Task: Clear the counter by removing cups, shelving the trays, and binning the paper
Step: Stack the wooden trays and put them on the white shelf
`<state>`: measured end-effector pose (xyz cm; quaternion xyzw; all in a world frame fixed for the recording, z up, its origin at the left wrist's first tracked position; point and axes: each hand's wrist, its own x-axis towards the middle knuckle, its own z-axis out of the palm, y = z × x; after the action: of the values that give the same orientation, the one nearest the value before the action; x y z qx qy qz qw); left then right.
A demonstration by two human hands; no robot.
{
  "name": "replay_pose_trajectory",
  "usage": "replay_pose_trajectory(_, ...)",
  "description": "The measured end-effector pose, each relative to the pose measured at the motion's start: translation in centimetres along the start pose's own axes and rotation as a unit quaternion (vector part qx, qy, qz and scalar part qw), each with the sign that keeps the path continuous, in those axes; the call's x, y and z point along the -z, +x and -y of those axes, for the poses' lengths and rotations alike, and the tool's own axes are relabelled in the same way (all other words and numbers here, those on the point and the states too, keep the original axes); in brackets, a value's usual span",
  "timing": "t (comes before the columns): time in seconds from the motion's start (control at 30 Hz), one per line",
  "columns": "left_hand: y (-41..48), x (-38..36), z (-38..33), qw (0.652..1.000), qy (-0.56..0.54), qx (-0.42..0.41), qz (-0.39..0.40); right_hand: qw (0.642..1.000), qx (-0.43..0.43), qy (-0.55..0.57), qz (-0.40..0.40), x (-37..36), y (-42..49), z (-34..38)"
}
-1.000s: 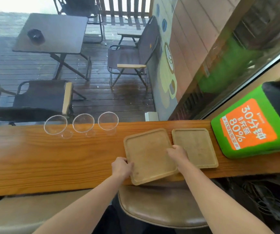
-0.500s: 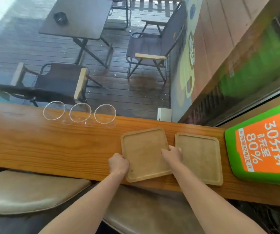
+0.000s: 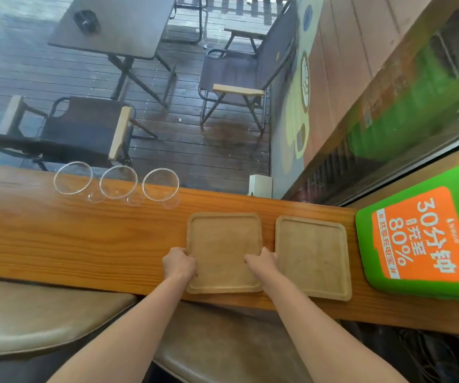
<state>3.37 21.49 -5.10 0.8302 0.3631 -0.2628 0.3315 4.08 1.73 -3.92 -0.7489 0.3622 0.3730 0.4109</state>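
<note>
Two square wooden trays lie side by side on the wooden counter. My left hand grips the left edge of the left tray. Its right edge is held by my right hand, with the thumb on the tray's inside. The right tray lies untouched beside it. Three clear glass cups stand in a row at the counter's far edge on the left: one cup, a second cup and a third cup. No paper shows on the counter.
A green and orange charging box sits on the counter's right end. A small white block stands at the far edge by the window. Padded stool seats are below the counter's near edge. Beyond the glass are deck chairs and a table.
The left tray was turned from a tilt to sit square beside the right tray, both hands staying on its edges. The camera view swung left and down.
</note>
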Motion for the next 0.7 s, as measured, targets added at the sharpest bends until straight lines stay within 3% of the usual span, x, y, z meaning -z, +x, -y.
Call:
replay_pose_trajectory(0.13, 0.7, 0.7, -0.3, 1.0, 0.012, -0.018, -0.002, 0.997, -0.031, 0.06, 0.022, -0.6, -0.5, -0.9)
replay_pose_trajectory(0.37, -0.1, 1.0, -0.5, 0.998, 0.046, -0.03, 0.014, 0.997, -0.019, 0.071, 0.036, 0.1, -0.9, -1.1)
replay_pose_trajectory(0.47, -1.4, 0.9, -1.7, 0.993, 0.104, -0.043, -0.044, 0.994, -0.023, 0.084, 0.059, 1.8, -1.4, -1.6)
replay_pose_trajectory(0.53, -3.1, -0.1, -3.4, 0.989, 0.065, -0.122, -0.059, 0.996, -0.013, 0.091, 0.021, 3.9, -1.6, -2.6)
replay_pose_trajectory(0.6, -5.1, -2.1, -5.4, 0.979, 0.021, -0.201, -0.005, 0.994, 0.012, 0.086, -0.07, 6.6, -1.8, -3.7)
replay_pose_trajectory(0.7, -8.3, -6.4, -8.1, 0.969, 0.013, -0.228, 0.095, 0.977, 0.04, 0.053, -0.202, 11.2, -2.0, -6.0)
